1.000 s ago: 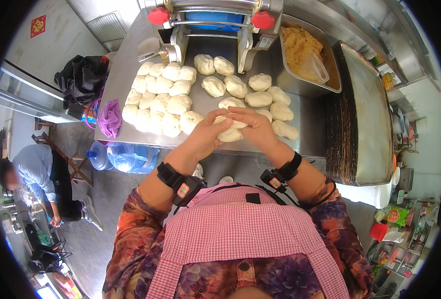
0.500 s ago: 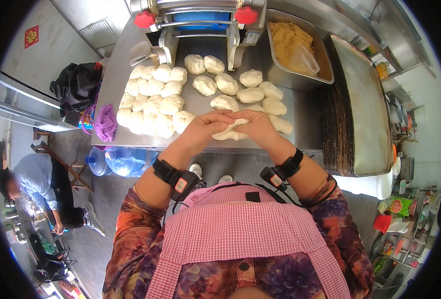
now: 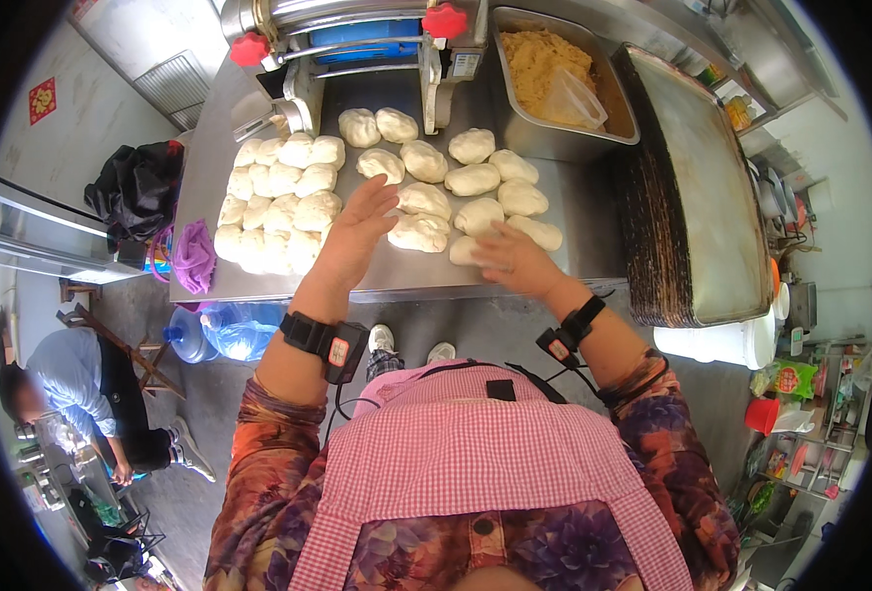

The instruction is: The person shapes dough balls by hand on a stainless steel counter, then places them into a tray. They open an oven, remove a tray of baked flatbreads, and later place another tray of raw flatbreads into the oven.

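Observation:
My left hand (image 3: 358, 223) is raised with fingers apart and nothing in it, between the block of packed pale dough pieces (image 3: 280, 202) and the looser group of oval dough pieces (image 3: 475, 177). A freshly handled dough piece (image 3: 417, 234) lies between my hands on the steel table (image 3: 588, 236). My right hand (image 3: 515, 261) has its fingers loosely spread beside a dough piece (image 3: 463, 250) near the front of the group, partly over it; it holds nothing.
A roller machine (image 3: 362, 59) with red knobs, a steel tub of yellow filling (image 3: 544, 74), stacked baking trays (image 3: 702, 187) and a purple cloth (image 3: 193, 254) surround the dough. Water jugs (image 3: 190, 335) stand below. Another person in light blue (image 3: 71, 374) bends at the lower left.
The dough piece I held is released onto the table. My hands have moved apart, left hand up and leftward, fingers opening. The view has shifted slightly.

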`<action>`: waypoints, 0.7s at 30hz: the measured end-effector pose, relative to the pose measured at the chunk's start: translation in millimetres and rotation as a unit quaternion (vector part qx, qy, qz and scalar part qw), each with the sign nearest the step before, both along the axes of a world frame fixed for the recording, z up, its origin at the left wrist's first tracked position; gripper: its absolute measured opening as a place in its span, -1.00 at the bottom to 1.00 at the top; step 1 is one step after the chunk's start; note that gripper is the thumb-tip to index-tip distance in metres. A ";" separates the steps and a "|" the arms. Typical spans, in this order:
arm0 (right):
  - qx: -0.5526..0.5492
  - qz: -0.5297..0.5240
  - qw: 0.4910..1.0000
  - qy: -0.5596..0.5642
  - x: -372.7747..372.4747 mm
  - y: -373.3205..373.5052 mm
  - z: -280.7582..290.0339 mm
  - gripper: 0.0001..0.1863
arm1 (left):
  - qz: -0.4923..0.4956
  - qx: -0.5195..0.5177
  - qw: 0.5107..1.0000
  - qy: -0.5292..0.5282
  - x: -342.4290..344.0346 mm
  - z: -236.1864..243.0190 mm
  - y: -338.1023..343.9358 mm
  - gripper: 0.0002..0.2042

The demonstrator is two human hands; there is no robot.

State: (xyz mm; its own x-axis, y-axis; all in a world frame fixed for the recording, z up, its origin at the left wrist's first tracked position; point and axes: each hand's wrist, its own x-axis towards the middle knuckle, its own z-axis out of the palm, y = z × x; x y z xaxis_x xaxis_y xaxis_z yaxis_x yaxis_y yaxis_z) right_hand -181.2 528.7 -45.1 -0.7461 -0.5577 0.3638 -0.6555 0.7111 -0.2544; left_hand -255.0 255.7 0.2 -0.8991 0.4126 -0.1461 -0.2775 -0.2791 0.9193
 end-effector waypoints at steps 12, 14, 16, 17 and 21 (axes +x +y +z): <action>-0.087 -0.142 0.973 -0.160 -16.8 -0.6 -28.9 -0.83 | 0.057 -0.320 0.942 0.076 -0.3 -42.9 -76.3 -0.54; -0.161 -0.186 0.947 -0.204 -11.0 -3.0 -20.7 -0.78 | 0.008 -0.462 0.858 0.225 2.5 -51.0 -76.3 -0.51; -0.216 -0.220 0.921 -0.237 -8.1 -9.0 -11.8 -0.73 | 0.017 -0.508 0.802 0.313 5.6 -57.8 -70.3 -0.43; -0.239 -0.218 0.915 -0.243 -8.1 -13.9 -7.6 -0.72 | 0.020 -0.539 0.767 0.348 5.7 -60.2 -65.8 -0.42; -0.279 -0.185 0.912 -0.238 -13.6 -40.0 6.1 -0.70 | -0.001 -0.613 0.696 0.373 -9.1 -62.6 -54.2 -0.45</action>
